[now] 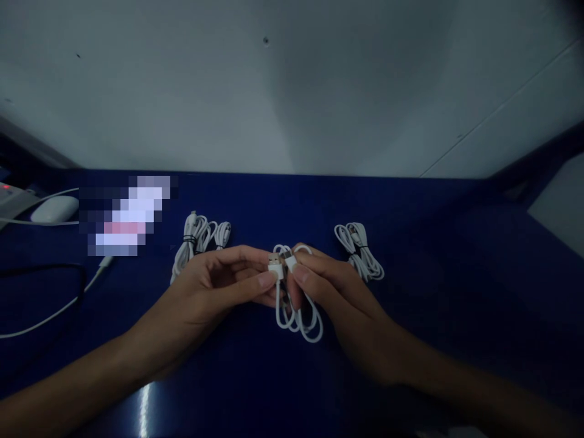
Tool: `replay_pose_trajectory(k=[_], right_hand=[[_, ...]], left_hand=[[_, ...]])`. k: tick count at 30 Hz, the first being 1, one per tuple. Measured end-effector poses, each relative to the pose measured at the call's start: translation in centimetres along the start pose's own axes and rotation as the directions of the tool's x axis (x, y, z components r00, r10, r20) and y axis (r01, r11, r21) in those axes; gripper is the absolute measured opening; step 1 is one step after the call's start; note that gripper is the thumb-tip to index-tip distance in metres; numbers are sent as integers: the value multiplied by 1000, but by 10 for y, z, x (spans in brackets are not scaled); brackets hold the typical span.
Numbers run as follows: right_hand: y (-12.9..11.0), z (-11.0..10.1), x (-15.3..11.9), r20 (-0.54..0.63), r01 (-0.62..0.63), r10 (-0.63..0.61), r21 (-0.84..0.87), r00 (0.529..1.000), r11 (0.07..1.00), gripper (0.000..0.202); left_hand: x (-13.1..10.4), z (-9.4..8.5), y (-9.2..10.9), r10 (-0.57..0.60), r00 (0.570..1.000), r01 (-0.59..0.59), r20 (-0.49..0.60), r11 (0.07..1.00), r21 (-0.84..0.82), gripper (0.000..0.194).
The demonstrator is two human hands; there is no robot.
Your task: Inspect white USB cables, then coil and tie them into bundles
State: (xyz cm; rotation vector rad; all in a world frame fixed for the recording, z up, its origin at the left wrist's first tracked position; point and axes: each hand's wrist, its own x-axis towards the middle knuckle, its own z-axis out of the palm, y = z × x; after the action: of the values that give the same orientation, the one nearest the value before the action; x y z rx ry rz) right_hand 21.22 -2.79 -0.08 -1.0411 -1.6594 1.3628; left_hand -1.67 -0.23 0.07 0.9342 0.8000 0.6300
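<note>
A white USB cable (pixel 298 319), coiled in loops, hangs between my two hands above the blue table. My left hand (pixel 219 280) pinches one USB-A plug, its metal end pointing up, between thumb and fingers. Close beside it, my right hand (pixel 328 286) grips another white plug with a metal end, thumb on top. Loops of the cable drop below the fingertips. Behind my left hand lie coiled white cables (pixel 194 234) bound with dark ties, partly hidden by that hand. Past my right hand rests another tied bundle of white cable (pixel 362 252).
At the left, a pixelated bright device (pixel 130 213) has a white cord (pixel 68 313) plugged in. A white computer mouse (pixel 55 208) and a white box with a red light (pixel 11 194) sit at the far left. A pale wall (pixel 205 91) rises behind the blue table (pixel 255 389).
</note>
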Motion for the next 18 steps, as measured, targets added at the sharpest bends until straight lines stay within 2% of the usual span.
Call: replay_pose_trajectory(k=[18], right_hand=[[1,-2,-1,1,21,-21,-10,1000,1000,43]], left_hand=[[3,2,1,-14,1000,14,-13,1000,20,20]])
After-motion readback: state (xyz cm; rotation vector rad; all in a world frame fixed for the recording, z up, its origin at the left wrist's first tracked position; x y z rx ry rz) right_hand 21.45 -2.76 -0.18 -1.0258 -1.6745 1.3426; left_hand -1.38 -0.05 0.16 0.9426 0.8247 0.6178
